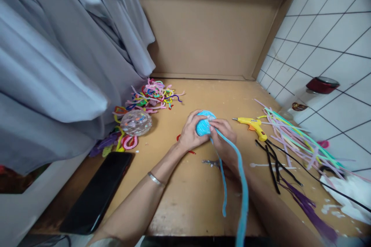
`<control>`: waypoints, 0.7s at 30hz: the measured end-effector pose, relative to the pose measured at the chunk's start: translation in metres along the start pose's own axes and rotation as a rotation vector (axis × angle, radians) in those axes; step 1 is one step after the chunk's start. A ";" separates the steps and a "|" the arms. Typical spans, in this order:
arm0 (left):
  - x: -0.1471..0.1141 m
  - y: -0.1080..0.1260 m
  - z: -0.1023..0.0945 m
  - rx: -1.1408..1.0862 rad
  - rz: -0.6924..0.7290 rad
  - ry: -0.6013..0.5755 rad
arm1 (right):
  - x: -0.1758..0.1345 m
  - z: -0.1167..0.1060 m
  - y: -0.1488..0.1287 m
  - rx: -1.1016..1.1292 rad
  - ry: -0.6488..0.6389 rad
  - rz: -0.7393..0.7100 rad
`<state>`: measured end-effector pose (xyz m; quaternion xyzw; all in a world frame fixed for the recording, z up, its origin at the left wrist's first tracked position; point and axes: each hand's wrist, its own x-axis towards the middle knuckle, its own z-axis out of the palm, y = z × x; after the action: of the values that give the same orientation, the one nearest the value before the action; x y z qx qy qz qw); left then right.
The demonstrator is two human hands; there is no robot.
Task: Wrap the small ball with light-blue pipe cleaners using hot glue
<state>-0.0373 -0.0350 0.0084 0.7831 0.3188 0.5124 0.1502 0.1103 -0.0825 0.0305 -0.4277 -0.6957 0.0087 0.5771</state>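
Note:
My left hand [193, 133] is wrapped round a ball covered in coiled blue pipe cleaner [203, 127], above the middle of the table. A pale, bare patch shows at the ball's upper right. Pinched at that side, my right hand [224, 139] holds a blue pipe cleaner [242, 179] against the ball. One long strand hangs from there toward me, and a second, thinner one drops below the hand. Under my right hand lies a pair of metal pliers or cutters [211, 163], partly hidden. Red scraps lie behind and below my left hand.
Left of my hands are a clear ball [136, 122], a heap of coloured pipe cleaner pieces [155, 94] and a black phone [98, 191]. To the right lie a yellow glue gun [252, 125] with its cord, black pieces [274, 166], long pipe cleaners [290, 133] and a red-lidded jar [307, 96].

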 end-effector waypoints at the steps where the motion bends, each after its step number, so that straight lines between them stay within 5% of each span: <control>1: 0.000 0.000 0.000 -0.002 -0.007 -0.006 | 0.001 -0.001 -0.001 0.019 -0.007 0.060; 8: 0.001 -0.003 -0.002 -0.011 -0.032 -0.040 | 0.004 -0.005 0.006 0.144 0.010 0.392; 16: 0.002 -0.004 -0.004 -0.035 -0.039 -0.053 | 0.011 0.000 0.019 0.219 -0.060 0.435; 21: 0.002 -0.005 -0.005 -0.046 -0.047 -0.089 | 0.029 -0.010 0.023 0.268 -0.249 0.461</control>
<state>-0.0435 -0.0302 0.0090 0.7936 0.3182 0.4807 0.1944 0.1324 -0.0557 0.0451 -0.4901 -0.6381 0.2838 0.5216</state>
